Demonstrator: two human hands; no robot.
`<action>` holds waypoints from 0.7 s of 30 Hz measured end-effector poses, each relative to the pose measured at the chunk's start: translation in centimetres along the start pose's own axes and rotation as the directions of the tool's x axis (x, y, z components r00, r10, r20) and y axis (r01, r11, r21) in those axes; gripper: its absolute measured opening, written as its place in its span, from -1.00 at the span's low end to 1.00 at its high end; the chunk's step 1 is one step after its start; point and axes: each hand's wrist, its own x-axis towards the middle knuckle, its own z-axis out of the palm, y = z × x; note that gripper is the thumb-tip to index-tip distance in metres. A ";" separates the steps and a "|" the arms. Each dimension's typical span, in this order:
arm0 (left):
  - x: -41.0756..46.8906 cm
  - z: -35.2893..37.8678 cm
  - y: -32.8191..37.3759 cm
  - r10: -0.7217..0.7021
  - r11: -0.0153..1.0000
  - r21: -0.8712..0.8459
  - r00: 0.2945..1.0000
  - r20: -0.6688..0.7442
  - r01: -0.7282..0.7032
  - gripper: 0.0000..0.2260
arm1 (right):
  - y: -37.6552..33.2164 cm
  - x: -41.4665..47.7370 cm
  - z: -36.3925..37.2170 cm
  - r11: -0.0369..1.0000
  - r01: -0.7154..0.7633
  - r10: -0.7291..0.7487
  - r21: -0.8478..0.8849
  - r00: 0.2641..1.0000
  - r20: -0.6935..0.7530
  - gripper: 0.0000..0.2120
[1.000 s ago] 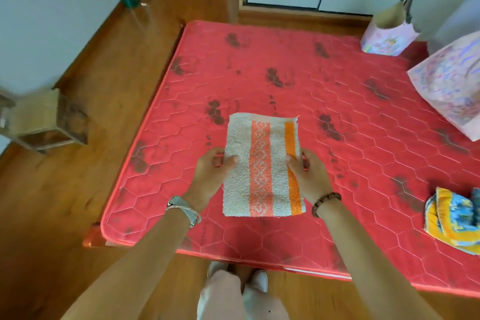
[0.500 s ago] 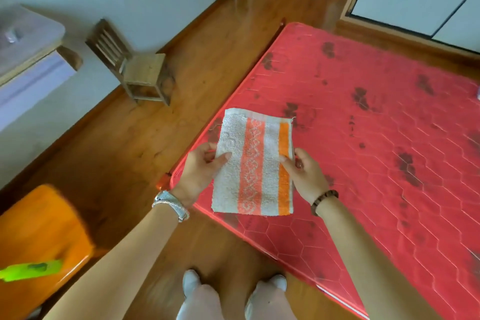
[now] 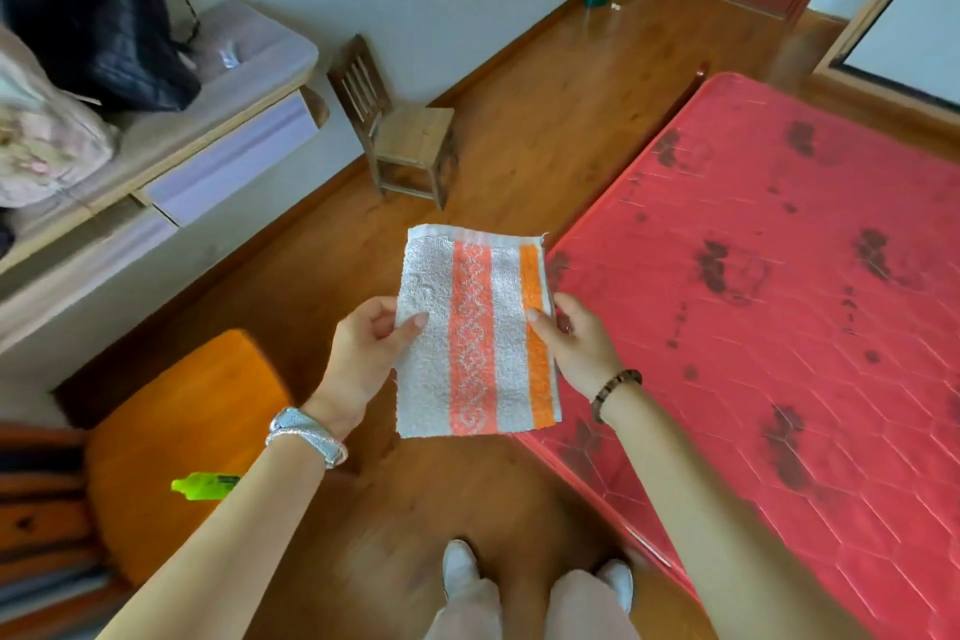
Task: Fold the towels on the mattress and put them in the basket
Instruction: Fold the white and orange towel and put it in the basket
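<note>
A folded white towel [image 3: 475, 333] with orange stripes is held flat in the air over the wooden floor, just left of the red mattress [image 3: 779, 301]. My left hand [image 3: 366, 353] pinches its left edge, thumb on top. My right hand [image 3: 576, 343] grips its right edge the same way. No basket is in view.
An orange stool [image 3: 182, 437] with a green object [image 3: 205, 486] on it stands at the lower left. A small wooden chair [image 3: 400, 130] is by the wall. A bench [image 3: 208, 120] with a black bag [image 3: 98, 16] lies at far left. My feet are below.
The towel has been lifted off the mattress and carried left, clear of its edge. My view has turned left, bringing the stool, chair and bench into sight.
</note>
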 end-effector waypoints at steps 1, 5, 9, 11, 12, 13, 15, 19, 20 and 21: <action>0.1 -1.4 0.0 -0.001 1.000 -0.004 1.000 -0.022 0.001 -0.82 | -0.7 0.5 1.1 1.000 0.006 -0.006 0.006 1.000 0.016 -0.82; 0.5 -5.6 0.0 -0.005 0.999 -0.036 0.994 -0.113 0.001 -0.84 | -3.3 2.7 4.3 0.997 0.069 -0.071 0.028 0.994 0.086 -0.83; 1.7 -8.3 0.1 -0.035 0.996 -0.084 0.984 -0.175 0.021 -0.84 | -4.8 5.6 6.7 0.996 0.092 -0.089 -0.010 0.985 0.146 -0.74; 2.7 -9.1 0.4 -0.040 0.996 -0.089 0.980 -0.196 0.023 -0.84 | -4.7 7.5 7.5 0.997 0.072 -0.068 -0.020 0.983 0.173 -0.81; 3.3 -9.4 0.7 -0.041 0.996 -0.092 0.978 -0.206 0.022 -0.84 | -4.8 8.5 7.9 0.998 0.064 -0.059 -0.018 0.981 0.186 -0.75; 4.0 -9.7 1.0 -0.040 0.996 -0.088 0.975 -0.216 0.022 -0.84 | -4.7 9.7 8.3 0.999 0.054 -0.051 -0.008 0.981 0.188 -0.61; 5.6 -10.0 1.7 -0.043 0.996 -0.086 0.971 -0.235 0.023 -0.85 | -5.1 11.7 8.6 0.999 0.052 -0.052 0.004 0.979 0.195 -0.54; 9.1 -10.3 3.1 -0.061 0.996 -0.085 0.966 -0.253 0.040 -0.83 | -5.9 15.4 8.9 0.999 0.045 -0.050 0.028 0.976 0.214 -0.75; 10.0 -10.3 3.5 -0.065 0.995 -0.095 0.965 -0.254 0.042 -0.83 | -6.0 16.3 8.9 0.999 0.045 -0.050 0.027 0.975 0.215 -0.73; 10.9 -10.4 3.9 -0.067 0.993 -0.108 0.964 -0.256 0.040 -0.82 | -6.2 17.3 8.9 0.999 0.039 -0.044 0.027 0.976 0.214 -0.73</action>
